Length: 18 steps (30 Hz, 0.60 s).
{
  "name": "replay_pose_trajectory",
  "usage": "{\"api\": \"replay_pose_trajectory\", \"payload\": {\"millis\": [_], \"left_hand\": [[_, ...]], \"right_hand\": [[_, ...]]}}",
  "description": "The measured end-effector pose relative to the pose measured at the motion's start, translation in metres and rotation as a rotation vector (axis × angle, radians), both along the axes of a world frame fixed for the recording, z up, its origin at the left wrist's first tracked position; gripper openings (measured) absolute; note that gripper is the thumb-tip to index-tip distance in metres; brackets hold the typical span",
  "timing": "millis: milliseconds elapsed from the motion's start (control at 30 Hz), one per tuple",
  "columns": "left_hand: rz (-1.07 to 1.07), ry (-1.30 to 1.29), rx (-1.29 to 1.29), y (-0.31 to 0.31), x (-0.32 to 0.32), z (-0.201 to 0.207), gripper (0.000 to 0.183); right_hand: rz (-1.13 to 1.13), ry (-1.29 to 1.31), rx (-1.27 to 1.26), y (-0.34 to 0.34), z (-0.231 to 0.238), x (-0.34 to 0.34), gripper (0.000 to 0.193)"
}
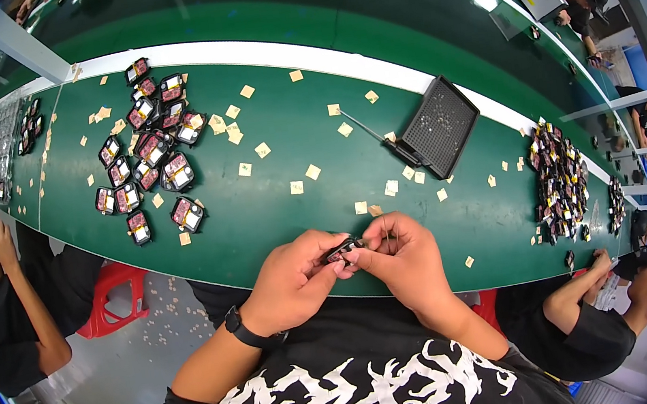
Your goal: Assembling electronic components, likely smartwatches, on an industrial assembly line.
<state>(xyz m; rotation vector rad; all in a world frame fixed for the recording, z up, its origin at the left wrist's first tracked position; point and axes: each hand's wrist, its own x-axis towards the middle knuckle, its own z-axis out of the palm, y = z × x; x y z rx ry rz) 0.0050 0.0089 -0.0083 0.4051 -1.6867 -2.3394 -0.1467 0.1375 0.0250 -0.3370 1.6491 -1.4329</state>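
Close to the table's near edge, my left hand [294, 278] and my right hand [403, 261] meet around a small black-cased electronic unit [341, 250]. Fingers and thumbs of both hands grip it from either side, covering much of it. Ahead of my right hand lies a black rectangular tray [441, 127] with tiny pieces on its bottom. A thin screwdriver [366, 124] rests against its left side, tip pointing away to the left. Further left, several similar black units with reddish boards and yellow strips form a loose group [155, 146].
Small cream paper squares [297, 187] are scattered over the green table [262, 234]. A large heap of units [558, 183] sits at the right. Co-workers sit at the left [23, 307] and right [592, 314]. A red stool [113, 297] stands at the left, and a white-edged conveyor [255, 56] runs behind.
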Motion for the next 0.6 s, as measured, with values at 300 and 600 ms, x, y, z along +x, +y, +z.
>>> {"api": "replay_pose_trajectory", "payload": {"millis": [300, 600], "left_hand": [[0.188, -0.097, -0.084, 0.013, -0.010, 0.014, 0.038], [0.099, -0.217, -0.015, 0.000, -0.011, 0.024, 0.032]], "right_hand": [[0.109, -0.112, -0.004, -0.011, 0.009, -0.008, 0.009], [0.134, -0.133, 0.014, -0.002, 0.002, -0.010, 0.013]]}}
